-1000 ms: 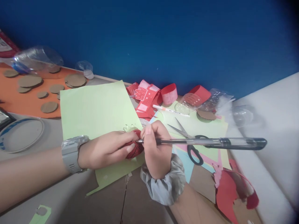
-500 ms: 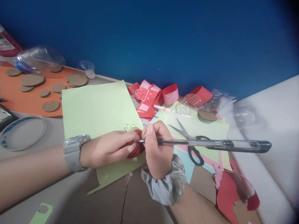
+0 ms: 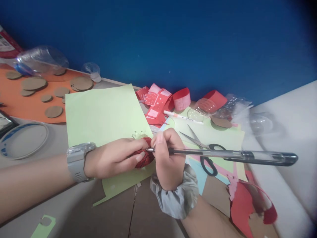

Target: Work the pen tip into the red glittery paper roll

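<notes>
My right hand (image 3: pixel 168 155) is closed round a clear-barrelled black pen (image 3: pixel 218 152), held almost level. The pen's metal tip meets the edge of a small red piece (image 3: pixel 143 160) with a dark pattern. With fingers pressed together, my left hand (image 3: pixel 119 153) pins this piece onto the light green paper (image 3: pixel 101 115); part of it is hidden under the fingers. Jagged lines like a leafy crown (image 3: pixel 140 135) are drawn on the paper just above the red piece. A grey watch is on my left wrist, a grey scrunchie on my right.
Black-handled scissors (image 3: pixel 208 158) lie on coloured sheets to the right, near a white marker (image 3: pixel 183 117). Red paper strips (image 3: pixel 157 102) are behind. Cardboard discs (image 3: pixel 33 84) rest on orange paper at left, beside a plastic bottle (image 3: pixel 44 61) and a tape ring (image 3: pixel 47 140). A blue wall rises behind.
The back end of the pen has swung slightly, reaching farther right and a little lower. My right hand has shifted slightly; my left hand stays on the red piece.
</notes>
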Available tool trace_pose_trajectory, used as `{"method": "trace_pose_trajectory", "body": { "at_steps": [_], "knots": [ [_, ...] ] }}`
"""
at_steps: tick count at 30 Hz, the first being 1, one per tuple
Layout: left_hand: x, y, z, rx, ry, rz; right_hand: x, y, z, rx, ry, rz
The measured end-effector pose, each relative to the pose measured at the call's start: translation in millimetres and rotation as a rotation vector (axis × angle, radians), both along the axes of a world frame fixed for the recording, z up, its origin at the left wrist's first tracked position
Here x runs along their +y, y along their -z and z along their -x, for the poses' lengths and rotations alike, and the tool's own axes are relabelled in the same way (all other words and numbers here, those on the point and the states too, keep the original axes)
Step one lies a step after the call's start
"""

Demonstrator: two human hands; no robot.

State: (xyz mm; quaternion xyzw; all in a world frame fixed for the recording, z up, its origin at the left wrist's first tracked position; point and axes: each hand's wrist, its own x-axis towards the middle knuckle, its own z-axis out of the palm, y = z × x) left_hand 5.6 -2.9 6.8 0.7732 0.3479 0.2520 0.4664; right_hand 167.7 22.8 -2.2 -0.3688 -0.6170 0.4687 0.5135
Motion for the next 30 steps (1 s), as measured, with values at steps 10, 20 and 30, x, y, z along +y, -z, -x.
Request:
{"method": "trace_pose_trajectory", "body": {
  "at_steps": [10, 20, 30],
  "knots": [
    [0.9, -4.3, -0.9, 0.011, 0.001, 0.022, -1.1, 1.8, -0.7, -0.002, 0.017, -0.004],
    [3.2, -7.6, 1.3, -0.046, -0.023, 0.140, -1.4, 2.2, -0.1, 0.130, 0.005, 0.046],
    [2.8, -6.9, 2.5, -0.154, -0.041, 0.207, -0.8, 2.7, -0.1, 0.079, 0.038, 0.007]
  ]
}}
